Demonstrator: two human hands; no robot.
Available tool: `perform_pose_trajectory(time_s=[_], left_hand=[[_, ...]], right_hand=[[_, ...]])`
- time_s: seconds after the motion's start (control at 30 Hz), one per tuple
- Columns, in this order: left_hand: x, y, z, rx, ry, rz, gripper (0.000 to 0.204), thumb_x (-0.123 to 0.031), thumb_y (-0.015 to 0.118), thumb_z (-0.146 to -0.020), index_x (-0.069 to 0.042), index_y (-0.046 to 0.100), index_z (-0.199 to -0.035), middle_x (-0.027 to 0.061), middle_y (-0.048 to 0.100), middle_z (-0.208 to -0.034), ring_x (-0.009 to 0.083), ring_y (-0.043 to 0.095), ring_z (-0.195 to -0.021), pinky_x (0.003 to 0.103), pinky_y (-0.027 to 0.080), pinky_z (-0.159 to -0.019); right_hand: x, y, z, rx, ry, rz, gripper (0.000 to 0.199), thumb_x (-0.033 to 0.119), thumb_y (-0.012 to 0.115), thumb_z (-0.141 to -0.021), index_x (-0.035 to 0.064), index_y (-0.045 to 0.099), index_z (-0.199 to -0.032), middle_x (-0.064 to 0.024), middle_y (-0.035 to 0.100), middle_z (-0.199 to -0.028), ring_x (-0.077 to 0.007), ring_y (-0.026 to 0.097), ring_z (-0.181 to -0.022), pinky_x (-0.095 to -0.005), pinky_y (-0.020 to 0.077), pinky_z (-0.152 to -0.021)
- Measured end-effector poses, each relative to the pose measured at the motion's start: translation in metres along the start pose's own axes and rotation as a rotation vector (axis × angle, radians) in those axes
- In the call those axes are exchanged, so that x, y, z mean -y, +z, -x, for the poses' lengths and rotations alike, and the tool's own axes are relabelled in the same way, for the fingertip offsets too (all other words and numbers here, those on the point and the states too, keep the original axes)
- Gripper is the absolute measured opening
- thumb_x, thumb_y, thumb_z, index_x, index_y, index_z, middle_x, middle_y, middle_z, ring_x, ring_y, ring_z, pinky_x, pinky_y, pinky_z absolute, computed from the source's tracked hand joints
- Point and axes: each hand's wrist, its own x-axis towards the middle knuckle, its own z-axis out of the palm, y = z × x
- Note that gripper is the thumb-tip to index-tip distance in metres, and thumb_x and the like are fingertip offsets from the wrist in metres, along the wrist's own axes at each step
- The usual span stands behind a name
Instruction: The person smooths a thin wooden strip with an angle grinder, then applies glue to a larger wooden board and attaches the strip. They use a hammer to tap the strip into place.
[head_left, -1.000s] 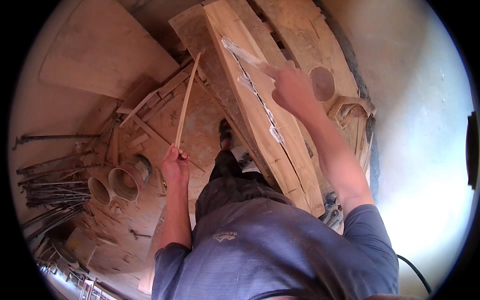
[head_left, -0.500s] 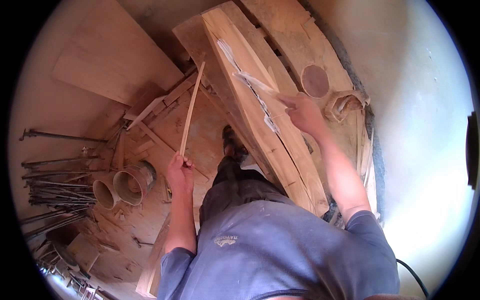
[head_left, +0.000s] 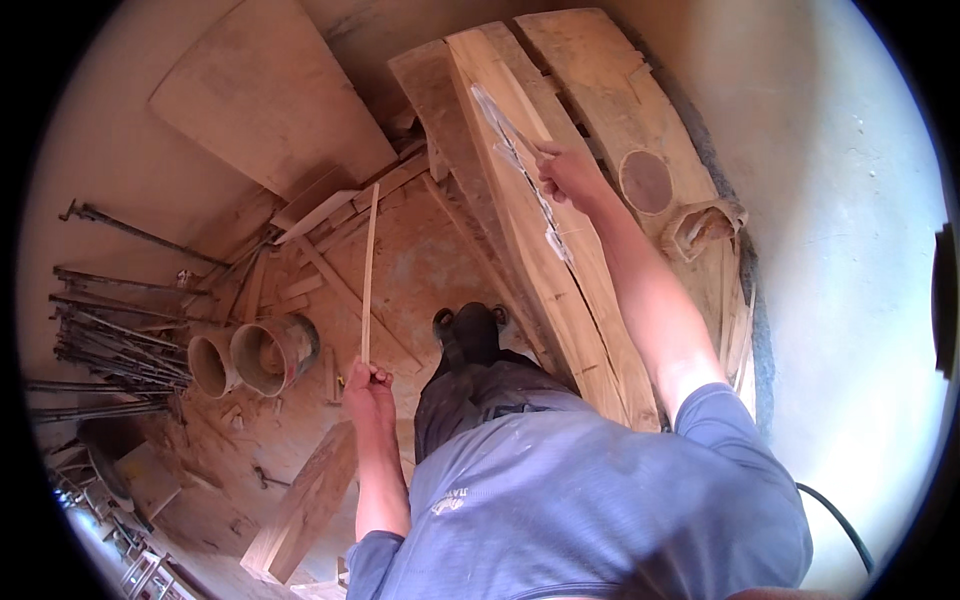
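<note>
My left hand is closed round the lower end of a long, thin wooden strip, which stands up in front of it, apart from the bench. My right hand grips a thin flat stick, its far end down at the white paste. The stick's tip is hard to make out against the smear. Under it lies a thick wooden beam with a long dark crack running along its top. White glue-like paste is smeared in patches along the crack's upper part.
The beam lies on a wooden bench with a round dark disc and a ragged ring-shaped piece. Two buckets and several bar clamps are at left. A squared timber lies nearby; a large panel leans behind.
My right hand has moved up along the crack with the stick, toward the beam's far end. The strip in my left hand now stands more upright. The whole view has shifted slightly.
</note>
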Motion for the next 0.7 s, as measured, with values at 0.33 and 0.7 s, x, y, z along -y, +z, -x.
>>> perform_pose_trajectory(time_s=[0.33, 0.7], left_hand=[[-0.014, 0.001, 0.015, 0.02, 0.012, 0.014, 0.032, -0.006, 0.058, -0.099, 0.0, 0.051, -0.13, 0.0072, 0.058, -0.083, 0.0202, 0.056, -0.072, 0.037, 0.048, -0.07], [-0.01, 0.0, 0.018, 0.023, -0.005, 0.022, 0.035, -0.006, 0.057, -0.101, 0.001, 0.048, -0.134, 0.0068, 0.058, -0.085, 0.019, 0.055, -0.073, 0.036, 0.047, -0.071]], right_hand=[[0.024, 0.017, -0.06, -0.018, -0.049, 0.029, 0.021, 0.002, 0.054, -0.087, -0.0025, 0.071, -0.097, -0.0125, 0.06, -0.062, -0.0205, 0.054, -0.046, -0.0368, 0.0366, -0.039], [0.028, 0.005, -0.044, 0.004, -0.038, 0.143, 0.023, 0.003, 0.048, -0.091, 0.0032, 0.067, -0.103, -0.0048, 0.048, -0.068, -0.0149, 0.047, -0.052, -0.0309, 0.0308, -0.042]])
